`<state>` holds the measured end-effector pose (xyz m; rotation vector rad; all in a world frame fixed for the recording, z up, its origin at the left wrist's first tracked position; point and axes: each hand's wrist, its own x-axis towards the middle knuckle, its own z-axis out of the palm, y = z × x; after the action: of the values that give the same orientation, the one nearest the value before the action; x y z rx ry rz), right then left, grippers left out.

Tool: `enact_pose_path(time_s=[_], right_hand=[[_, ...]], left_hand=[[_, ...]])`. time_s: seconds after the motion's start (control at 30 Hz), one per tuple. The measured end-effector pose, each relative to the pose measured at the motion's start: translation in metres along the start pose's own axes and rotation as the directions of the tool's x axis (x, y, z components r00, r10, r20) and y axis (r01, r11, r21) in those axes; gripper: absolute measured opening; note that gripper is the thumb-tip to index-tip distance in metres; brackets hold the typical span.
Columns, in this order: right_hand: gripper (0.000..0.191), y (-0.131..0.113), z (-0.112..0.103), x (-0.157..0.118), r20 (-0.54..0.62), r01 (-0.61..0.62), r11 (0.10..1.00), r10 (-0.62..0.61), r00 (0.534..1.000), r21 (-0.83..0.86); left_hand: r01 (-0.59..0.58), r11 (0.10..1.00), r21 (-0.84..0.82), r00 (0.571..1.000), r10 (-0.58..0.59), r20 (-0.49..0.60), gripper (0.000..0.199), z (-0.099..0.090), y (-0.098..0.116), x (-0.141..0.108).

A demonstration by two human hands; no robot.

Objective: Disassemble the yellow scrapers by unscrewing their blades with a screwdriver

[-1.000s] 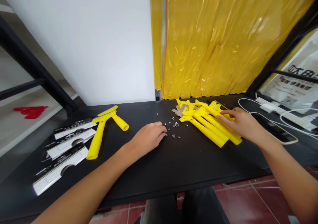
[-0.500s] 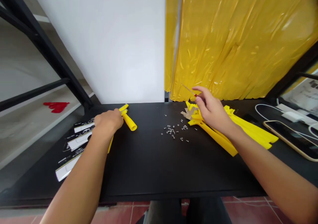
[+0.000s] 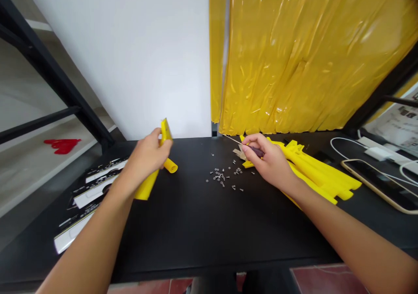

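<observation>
My left hand [image 3: 150, 155] is closed around a yellow plastic handle-shaped part [image 3: 146, 188], whose narrow upper end sticks out above the fingers. Beside it on the black table lies a second yellow tube-shaped part [image 3: 170, 166], partly hidden by the hand. In my right hand [image 3: 272, 161] is a screwdriver [image 3: 257, 150] with a dark handle, its thin shaft pointing left. Below its tip, small screws and nuts [image 3: 218, 175] are scattered on the table. Under and behind the right hand is a pile of yellow plastic parts [image 3: 321, 172], with flat greyish-brown pieces [image 3: 240, 154] at its left end.
Black-and-white packages [image 3: 93, 189] lie at the left of the table [image 3: 196, 233]. At the right are a phone [image 3: 382, 183], a white power strip [image 3: 388, 152] and cables. A white panel [image 3: 146, 59] and yellow plastic sheeting [image 3: 294, 59] stand behind. A red item [image 3: 62, 145] rests on the left shelf.
My left hand has raised and turned the yellow part, apart from the tube-shaped one. The right hand has lowered slightly and the screwdriver's handle now shows in it. The view has shifted slightly.
</observation>
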<state>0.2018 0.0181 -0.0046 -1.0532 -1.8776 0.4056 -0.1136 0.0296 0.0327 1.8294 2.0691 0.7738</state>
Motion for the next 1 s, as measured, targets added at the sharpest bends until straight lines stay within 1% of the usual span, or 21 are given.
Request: enact_pose_path(time_s=[0.03,0.07,0.1,0.13,0.17,0.2,0.27,0.33,0.4,0.47,0.53,0.6,0.63,0.7,0.8,0.83,0.93,0.97,1.0], right_hand=[[0.013,-0.001,-0.001,0.0,-0.03,0.0,0.999,0.001,1.0,0.036],[0.014,-0.002,-0.001,-0.001,-0.057,0.0,0.997,0.004,0.998,0.072],[0.015,-0.003,-0.002,-0.002,-0.076,0.001,0.995,0.007,0.997,0.104],[0.017,-0.004,-0.003,-0.002,-0.087,0.003,0.992,0.008,0.996,0.13],[0.018,-0.005,-0.003,-0.003,-0.089,0.006,0.989,0.007,0.996,0.147],[0.02,-0.006,-0.003,-0.004,-0.088,0.01,0.988,0.004,0.996,0.157],[0.023,-0.007,-0.001,-0.006,-0.069,0.023,0.987,-0.011,0.998,0.162],[0.022,-0.008,0.002,-0.008,-0.037,0.039,0.988,-0.034,0.999,0.152],[0.019,-0.009,0.005,-0.009,-0.005,0.047,0.99,-0.047,0.999,0.136],[0.017,-0.011,0.007,-0.01,-0.008,0.045,0.991,-0.045,0.999,0.126],[0.015,-0.012,0.007,-0.01,-0.074,0.038,0.99,-0.028,0.997,0.136],[0.013,-0.013,0.004,-0.008,-0.183,0.03,0.986,0.0,0.983,0.164],[0.013,-0.013,0.003,-0.007,-0.234,0.025,0.983,0.018,0.972,0.181],[0.012,-0.014,0.0,-0.006,-0.294,0.011,0.977,0.054,0.954,0.214],[0.013,-0.015,0.0,-0.007,-0.356,-0.002,0.97,0.092,0.93,0.245],[0.014,-0.016,0.0,-0.008,-0.39,0.006,0.968,0.095,0.916,0.251],[0.015,-0.019,0.002,-0.012,-0.493,0.065,0.962,0.078,0.867,0.266],[0.015,-0.02,0.003,-0.013,-0.504,0.089,0.959,0.062,0.862,0.271],[0.014,-0.02,0.004,-0.015,-0.501,0.109,0.956,0.043,0.864,0.271]], left_hand=[[-0.031,0.968,-0.248,0.995,0.052,0.081,0.028,0.006,0.009,-0.005],[-0.023,0.898,-0.439,0.978,0.112,0.178,0.023,0.013,0.017,-0.01],[0.023,0.831,-0.555,0.946,0.162,0.281,0.018,0.02,0.024,-0.015],[0.072,0.778,-0.624,0.914,0.199,0.354,0.017,0.027,0.03,-0.02],[0.111,0.74,-0.663,0.889,0.224,0.399,0.018,0.034,0.035,-0.024],[0.131,0.709,-0.693,0.877,0.242,0.414,0.019,0.041,0.038,-0.027],[0.157,0.676,-0.72,0.875,0.243,0.418,0.02,0.05,0.041,-0.031],[0.18,0.667,-0.723,0.878,0.223,0.424,0.02,0.054,0.041,-0.032],[0.205,0.67,-0.714,0.874,0.203,0.441,0.019,0.053,0.041,-0.032],[0.219,0.676,-0.704,0.877,0.179,0.445,0.023,0.05,0.042,-0.031],[0.241,0.645,-0.725,0.876,0.177,0.449,0.035,0.047,0.043,-0.031],[0.272,0.578,-0.77,0.86,0.213,0.464,0.049,0.044,0.044,-0.032],[0.282,0.542,-0.792,0.854,0.235,0.465,0.052,0.044,0.044,-0.032],[0.284,0.5,-0.818,0.858,0.248,0.449,0.047,0.043,0.044,-0.033],[0.26,0.457,-0.851,0.889,0.232,0.395,0.025,0.043,0.045,-0.036],[0.259,0.439,-0.86,0.894,0.227,0.385,0.032,0.044,0.045,-0.037],[0.259,0.381,-0.887,0.923,0.174,0.344,0.082,0.046,0.046,-0.037],[0.253,0.364,-0.897,0.935,0.145,0.323,0.09,0.047,0.046,-0.037],[0.243,0.351,-0.904,0.945,0.125,0.303,0.092,0.048,0.045,-0.036]])
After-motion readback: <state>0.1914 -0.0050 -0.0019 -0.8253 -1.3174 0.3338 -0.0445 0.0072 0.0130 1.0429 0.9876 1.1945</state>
